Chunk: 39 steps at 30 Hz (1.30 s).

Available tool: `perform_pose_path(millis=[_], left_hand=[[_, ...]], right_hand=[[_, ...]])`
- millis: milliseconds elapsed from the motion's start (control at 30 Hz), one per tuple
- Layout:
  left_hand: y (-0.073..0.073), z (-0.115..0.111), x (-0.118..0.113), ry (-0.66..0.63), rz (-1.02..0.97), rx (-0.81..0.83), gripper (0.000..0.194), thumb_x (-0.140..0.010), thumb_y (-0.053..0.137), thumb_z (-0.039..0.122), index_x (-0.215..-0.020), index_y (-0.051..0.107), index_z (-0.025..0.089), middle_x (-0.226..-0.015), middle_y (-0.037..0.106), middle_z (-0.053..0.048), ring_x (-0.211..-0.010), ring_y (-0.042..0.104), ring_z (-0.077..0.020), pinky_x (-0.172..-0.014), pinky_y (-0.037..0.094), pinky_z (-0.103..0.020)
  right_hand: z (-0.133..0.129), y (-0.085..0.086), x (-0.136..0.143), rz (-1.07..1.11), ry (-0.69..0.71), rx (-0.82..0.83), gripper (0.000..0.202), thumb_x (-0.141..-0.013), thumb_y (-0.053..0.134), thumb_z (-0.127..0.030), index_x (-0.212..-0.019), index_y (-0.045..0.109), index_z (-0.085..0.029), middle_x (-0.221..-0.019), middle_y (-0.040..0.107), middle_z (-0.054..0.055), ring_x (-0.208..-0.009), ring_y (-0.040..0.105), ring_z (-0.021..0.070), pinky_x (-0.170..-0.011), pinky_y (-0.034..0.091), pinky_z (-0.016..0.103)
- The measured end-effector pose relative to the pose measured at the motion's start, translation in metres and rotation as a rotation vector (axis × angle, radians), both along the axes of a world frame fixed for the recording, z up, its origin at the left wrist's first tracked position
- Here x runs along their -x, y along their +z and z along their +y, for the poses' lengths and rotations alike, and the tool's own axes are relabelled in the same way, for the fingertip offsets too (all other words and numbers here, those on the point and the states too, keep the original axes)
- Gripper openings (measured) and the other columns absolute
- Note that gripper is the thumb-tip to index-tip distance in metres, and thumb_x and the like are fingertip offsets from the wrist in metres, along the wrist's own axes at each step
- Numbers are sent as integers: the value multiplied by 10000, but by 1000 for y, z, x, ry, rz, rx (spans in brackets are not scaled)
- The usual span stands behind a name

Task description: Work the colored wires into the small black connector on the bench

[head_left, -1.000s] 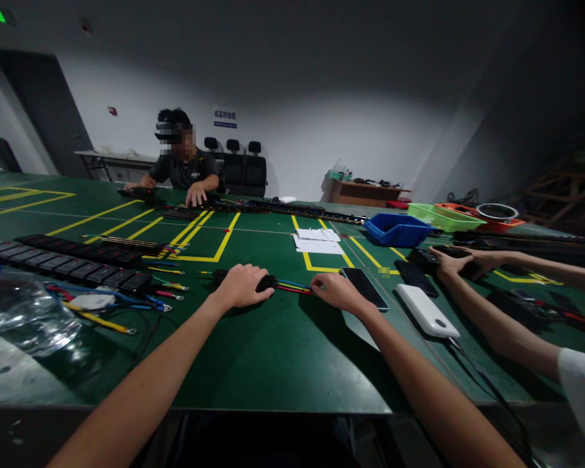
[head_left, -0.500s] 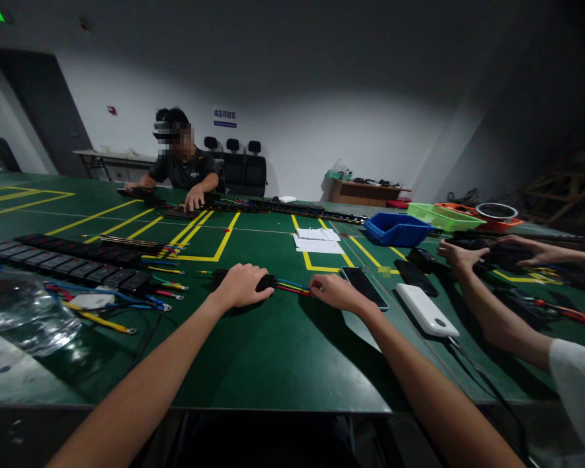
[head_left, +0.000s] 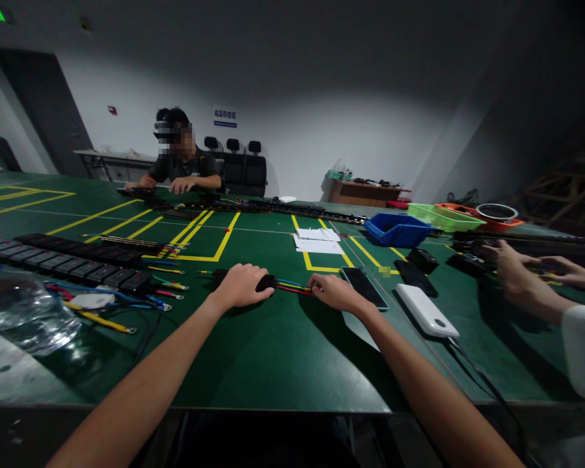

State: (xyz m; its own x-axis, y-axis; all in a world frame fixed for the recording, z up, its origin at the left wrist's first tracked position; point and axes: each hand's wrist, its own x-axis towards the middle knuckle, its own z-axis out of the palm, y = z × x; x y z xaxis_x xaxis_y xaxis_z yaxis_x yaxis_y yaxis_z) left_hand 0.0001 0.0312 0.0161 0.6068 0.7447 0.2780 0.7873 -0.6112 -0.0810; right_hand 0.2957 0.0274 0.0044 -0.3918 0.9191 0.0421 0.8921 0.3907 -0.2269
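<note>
My left hand (head_left: 242, 286) is closed over a black block (head_left: 266, 283) on the green table, its fingers hiding most of it. Blue, yellow and red wires (head_left: 292, 287) run out of the block's right end. My right hand (head_left: 335, 290) pinches the far ends of these wires, and its fingers cover the tips. One more wire, with a yellow-green end (head_left: 205, 273), sticks out of the block's left side. Just beyond my right hand lies a phone (head_left: 364, 288).
Rows of black blocks (head_left: 78, 263) with lugged cables lie left, behind a clear bottle (head_left: 24, 312). A white power bank (head_left: 426, 311) lies right, near a co-worker's hands (head_left: 521, 270). A blue bin (head_left: 397, 229) and papers (head_left: 318, 241) stand further back. Another person (head_left: 185, 162) sits opposite.
My two hands have barely moved. The co-worker's hands on the right have shifted further right, away from me. The person opposite has drawn one hand back from the table.
</note>
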Motion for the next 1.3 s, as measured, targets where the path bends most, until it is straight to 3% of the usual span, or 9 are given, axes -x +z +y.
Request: perform_pose_path(millis=[333,567,833,1033,1300], left_hand=[[-2,1,0,2,1,-13,474,-938,462,603,-1075,663,196,-975,720,-92,-889,654,-257,-757,446,-357],[-1,0,-1,17,25,-41,467,-933,479,596,-1078,667,194,-981,722,-94,-892,658,-260,-748,446,-351],[-1,0,0,10,18,-35,471,-935,474,601,-1075,668,195,-975,722,-95,-889,656,-263,-751,442,-358],[-2,0,-1,8,24,-44,460,-935,479,592,-1063,666,192,-974,720,-91,-887,656,-264,-746,443,-363],[-2,1,0,5,15,-35,467,-936,474,599,-1070,666,195,-969,719,-87,-880,653,-254,-747,442,-355]], right_hand=[[-2,1,3,12,-32,-96,265,-922,502,-176,-1157,620,-207,-1120,699,70,-938,634,189,-664,337,252],[-5,6,5,-5,-10,-92,194,-879,529,-175,-987,684,-219,-1018,713,38,-893,630,179,-656,336,246],[-7,9,5,29,43,-79,159,-842,592,-209,-970,686,-219,-939,723,21,-817,632,165,-652,359,246],[-4,8,0,78,142,22,200,-877,601,-225,-1049,703,-213,-967,729,33,-818,642,165,-686,409,254],[-3,8,1,18,62,45,173,-939,576,-245,-1031,721,-220,-1046,729,55,-953,655,201,-762,431,263]])
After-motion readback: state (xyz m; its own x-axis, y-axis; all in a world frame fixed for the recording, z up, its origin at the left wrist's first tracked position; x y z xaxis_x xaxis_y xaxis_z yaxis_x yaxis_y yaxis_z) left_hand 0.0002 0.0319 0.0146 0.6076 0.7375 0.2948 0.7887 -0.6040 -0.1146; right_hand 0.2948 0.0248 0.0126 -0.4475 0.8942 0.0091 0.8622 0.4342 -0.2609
